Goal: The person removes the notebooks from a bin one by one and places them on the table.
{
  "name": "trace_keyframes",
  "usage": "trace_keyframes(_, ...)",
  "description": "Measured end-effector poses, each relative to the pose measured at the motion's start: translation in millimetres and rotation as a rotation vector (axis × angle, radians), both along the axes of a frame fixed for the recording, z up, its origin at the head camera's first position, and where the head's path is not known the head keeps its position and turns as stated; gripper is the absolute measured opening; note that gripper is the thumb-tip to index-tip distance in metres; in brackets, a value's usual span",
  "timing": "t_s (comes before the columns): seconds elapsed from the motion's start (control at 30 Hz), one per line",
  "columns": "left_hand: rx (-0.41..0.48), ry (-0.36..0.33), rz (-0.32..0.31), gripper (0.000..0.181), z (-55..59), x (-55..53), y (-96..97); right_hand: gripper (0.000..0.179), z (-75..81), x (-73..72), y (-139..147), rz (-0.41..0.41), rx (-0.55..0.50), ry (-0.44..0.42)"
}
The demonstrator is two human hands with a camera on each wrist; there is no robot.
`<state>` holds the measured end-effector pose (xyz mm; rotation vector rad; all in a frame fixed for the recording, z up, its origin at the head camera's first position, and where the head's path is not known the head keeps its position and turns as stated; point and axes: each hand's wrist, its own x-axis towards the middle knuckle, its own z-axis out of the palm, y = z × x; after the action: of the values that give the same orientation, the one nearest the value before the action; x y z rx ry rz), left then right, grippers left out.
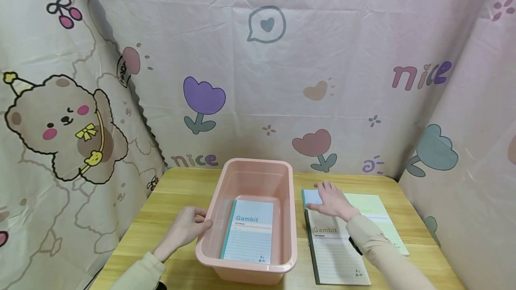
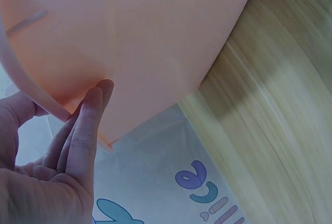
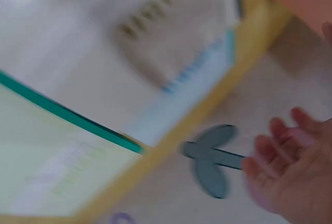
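Note:
My left hand [image 1: 183,229] holds the left rim of a pink plastic bin [image 1: 293,225], fingers against its outer wall in the left wrist view and thumb over the edge. A blue "Gambit" notebook [image 1: 251,240] lies flat on the bin's floor. My right hand [image 1: 331,200], fingers spread, is above the upper part of a grey-covered notebook [image 1: 338,254] with a dark spine. Beneath that one, another blue notebook [image 1: 309,195] shows at the far end. In the right wrist view the hand [image 3: 295,175] has nothing in its grasp.
A pale green notebook [image 1: 389,223] with a green spine [image 3: 72,115] lies to the right, partly under the grey one. The wooden table [image 1: 181,187] ends at a patterned cloth [image 1: 258,79] hanging behind and at both sides.

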<state>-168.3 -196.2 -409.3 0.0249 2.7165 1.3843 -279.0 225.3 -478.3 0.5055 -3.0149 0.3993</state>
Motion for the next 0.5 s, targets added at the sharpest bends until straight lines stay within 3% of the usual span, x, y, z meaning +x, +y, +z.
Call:
trace_keyframes(0.3,-0.022,-0.012,0.007,0.036,0.4,-2.2,1.0,0.068,83.2,0.8,-27.9,0.033,0.073,0.085)
trace_keyframes(0.5,-0.030,-0.020,0.005,0.036,0.1,-2.8,0.2,0.065,121.0,2.6,-71.1,0.044,0.122,0.058)
